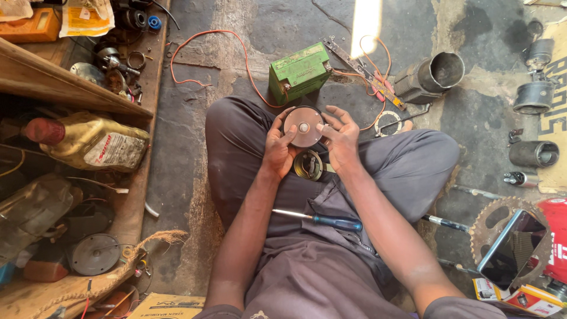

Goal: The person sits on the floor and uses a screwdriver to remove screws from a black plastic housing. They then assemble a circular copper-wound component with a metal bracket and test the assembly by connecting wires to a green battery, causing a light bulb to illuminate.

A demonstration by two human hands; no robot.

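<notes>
Stained concrete floor [236, 53], green battery [299, 72] ahead, left hand [279, 147] and right hand [339, 139] grip closed around round metal disc [303, 126], screwdriver [322, 220] on lap.

We saw a green battery [299, 72], a blue-handled screwdriver [322, 220], an oil jug [88, 142] and a sprocket [502, 233].

stained concrete floor [283, 35], wooden shelf [71, 88], sunlight
</notes>
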